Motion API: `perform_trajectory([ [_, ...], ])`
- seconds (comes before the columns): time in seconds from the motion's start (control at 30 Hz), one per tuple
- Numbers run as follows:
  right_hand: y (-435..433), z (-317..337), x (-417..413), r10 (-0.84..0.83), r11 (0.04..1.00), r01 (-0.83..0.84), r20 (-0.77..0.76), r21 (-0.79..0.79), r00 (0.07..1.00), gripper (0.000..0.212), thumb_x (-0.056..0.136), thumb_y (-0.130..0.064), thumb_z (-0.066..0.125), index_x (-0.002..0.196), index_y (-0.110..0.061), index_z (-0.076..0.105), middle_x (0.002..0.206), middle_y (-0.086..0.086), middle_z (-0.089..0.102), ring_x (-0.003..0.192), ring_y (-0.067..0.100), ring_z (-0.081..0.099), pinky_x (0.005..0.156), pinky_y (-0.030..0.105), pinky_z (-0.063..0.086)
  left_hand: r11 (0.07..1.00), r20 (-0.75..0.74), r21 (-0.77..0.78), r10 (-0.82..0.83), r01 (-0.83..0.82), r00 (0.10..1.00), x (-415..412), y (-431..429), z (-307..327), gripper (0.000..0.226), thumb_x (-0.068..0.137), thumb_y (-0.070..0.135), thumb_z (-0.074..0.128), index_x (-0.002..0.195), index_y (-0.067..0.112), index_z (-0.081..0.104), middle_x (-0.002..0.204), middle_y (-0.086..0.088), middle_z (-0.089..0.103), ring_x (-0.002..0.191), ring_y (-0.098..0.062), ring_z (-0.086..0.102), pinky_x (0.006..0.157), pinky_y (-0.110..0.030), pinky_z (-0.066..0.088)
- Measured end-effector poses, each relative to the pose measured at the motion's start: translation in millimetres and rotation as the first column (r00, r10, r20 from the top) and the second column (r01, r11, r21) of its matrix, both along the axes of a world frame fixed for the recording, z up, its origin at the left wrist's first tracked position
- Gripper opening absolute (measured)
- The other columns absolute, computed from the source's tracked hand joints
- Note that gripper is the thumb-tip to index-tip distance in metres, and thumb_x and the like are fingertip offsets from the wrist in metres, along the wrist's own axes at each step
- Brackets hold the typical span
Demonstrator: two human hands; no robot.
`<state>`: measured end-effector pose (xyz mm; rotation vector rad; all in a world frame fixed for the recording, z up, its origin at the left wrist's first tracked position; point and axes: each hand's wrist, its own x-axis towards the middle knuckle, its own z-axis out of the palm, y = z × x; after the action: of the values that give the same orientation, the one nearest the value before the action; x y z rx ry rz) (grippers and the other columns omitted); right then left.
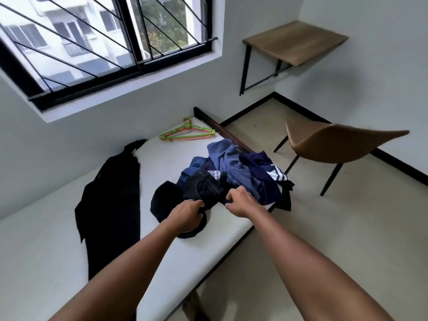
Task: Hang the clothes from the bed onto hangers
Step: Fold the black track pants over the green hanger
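Two hands grip one dark piece (pixel 208 191): the left hand (pixel 188 215) and the right hand (pixel 240 201) each pinch its cloth, likely to pull it off the clothes pile (pixel 243 167) at 1 o'clock. Hangers (pixel 187 134) wait at 12 o'clock on the bed (pixel 58 239), ready for it.

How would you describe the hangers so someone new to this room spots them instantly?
Start at the big barred window; the white bed runs along the wall under it. At the bed's far end, beyond the pile of blue clothes, lies a small stack of hangers. They are the only brightly coloured things on the bed: thin green and orange frames, not cloth.
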<state>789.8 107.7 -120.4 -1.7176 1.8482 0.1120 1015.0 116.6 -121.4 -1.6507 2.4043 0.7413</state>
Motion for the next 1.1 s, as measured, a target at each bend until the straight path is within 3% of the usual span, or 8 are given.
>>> perform_trajectory([
  [0.13, -50, -13, -16, -0.006, 0.999, 0.008, -0.035, 0.035, 0.999, 0.031, 0.096, -0.035, 0.064, 0.122, -0.02, 0.061, 0.149, 0.012, 0.037, 0.121, 0.036, 0.055, 0.101, 0.046, 0.05, 0.999, 0.059, 0.053, -0.002, -0.001, 0.998, 4, -64, -12, 0.038, 0.098, 0.024, 0.056, 0.134, 0.014, 0.055, 0.127, -0.014, 0.064, 0.115, -0.034, 0.061, 0.091, -0.042, 0.053],
  [0.3, -121, -32, -37, 0.001, 1.0, -0.001, 0.012, 0.007, 1.0, 0.037, 0.096, -0.036, 0.066, 0.129, -0.022, 0.062, 0.143, 0.009, 0.044, 0.126, 0.033, 0.055, 0.107, 0.043, 0.047, 0.994, 0.067, 0.084, 0.06, -0.065, 0.996, -19, -156, -18, 0.029, 0.098, 0.025, 0.052, 0.124, 0.011, 0.053, 0.121, -0.017, 0.064, 0.108, -0.038, 0.062, 0.076, -0.039, 0.046],
  [0.47, -216, -75, -54, 0.062, 0.997, -0.064, 0.034, 0.046, 0.997, 0.033, 0.094, -0.031, 0.064, 0.125, -0.02, 0.064, 0.137, 0.01, 0.049, 0.127, 0.035, 0.053, 0.107, 0.042, 0.046, 0.981, 0.038, 0.154, 0.112, -0.116, 0.993, -56, -250, -53, 0.016, 0.096, 0.021, 0.054, 0.108, 0.011, 0.051, 0.118, -0.018, 0.063, 0.106, -0.038, 0.061, 0.082, -0.043, 0.049],
  [0.57, -287, -116, -60, 0.097, 0.994, -0.1, 0.071, 0.047, 0.993, 0.027, 0.098, -0.025, 0.059, 0.123, -0.018, 0.064, 0.135, 0.01, 0.051, 0.127, 0.035, 0.053, 0.105, 0.044, 0.047, 0.93, -0.017, 0.211, 0.313, -0.302, 0.95, -75, -311, -95, 0.037, 0.094, 0.023, 0.058, 0.129, 0.01, 0.055, 0.129, -0.017, 0.064, 0.117, -0.037, 0.06, 0.091, -0.04, 0.05],
  [0.7, -372, -178, -66, 0.185, 0.981, -0.19, 0.112, 0.036, 0.976, 0.022, 0.097, -0.017, 0.054, 0.118, -0.019, 0.062, 0.128, 0.006, 0.056, 0.124, 0.032, 0.053, 0.099, 0.046, 0.05, 0.84, -0.009, 0.327, 0.461, -0.433, 0.887, -93, -384, -162, 0.062, 0.095, 0.022, 0.062, 0.153, 0.015, 0.043, 0.147, -0.014, 0.056, 0.134, -0.032, 0.053, 0.102, -0.035, 0.045],
  [0.87, -488, -240, -66, 0.351, 0.936, -0.345, 0.109, -0.072, 0.93, 0.03, 0.1, -0.015, 0.051, 0.127, -0.013, 0.062, 0.13, 0.012, 0.061, 0.123, 0.033, 0.056, 0.095, 0.044, 0.052, 0.76, 0.123, 0.418, 0.495, -0.497, 0.86, -99, -471, -266, 0.105, 0.069, 0.066, 0.053, 0.163, 0.028, 0.024, 0.157, -0.027, 0.037, 0.143, -0.04, 0.04, 0.116, -0.042, 0.037],
  [1.0, -575, -277, -51, 0.351, 0.929, -0.333, 0.106, -0.16, 0.93, 0.03, 0.096, -0.011, 0.053, 0.122, -0.013, 0.067, 0.123, 0.014, 0.066, 0.113, 0.038, 0.062, 0.092, 0.045, 0.053, 0.67, 0.216, 0.572, 0.433, -0.473, 0.875, -106, -493, -320, 0.096, 0.09, 0.062, 0.063, 0.164, 0.039, 0.006, 0.168, -0.03, -0.005, 0.157, -0.042, 0.001, 0.126, -0.06, 0.008],
  [1.1, -632, -309, -34, 0.398, 0.875, -0.358, 0.063, -0.328, 0.915, 0.04, 0.091, -0.011, 0.044, 0.122, -0.01, 0.069, 0.121, 0.021, 0.066, 0.104, 0.045, 0.066, 0.083, 0.051, 0.056, 0.655, 0.193, 0.599, 0.44, -0.461, 0.877, -108, -485, -359, 0.093, 0.093, 0.067, 0.057, 0.163, 0.044, 0.0, 0.165, -0.027, -0.024, 0.151, -0.047, -0.024, 0.121, -0.067, -0.008],
])
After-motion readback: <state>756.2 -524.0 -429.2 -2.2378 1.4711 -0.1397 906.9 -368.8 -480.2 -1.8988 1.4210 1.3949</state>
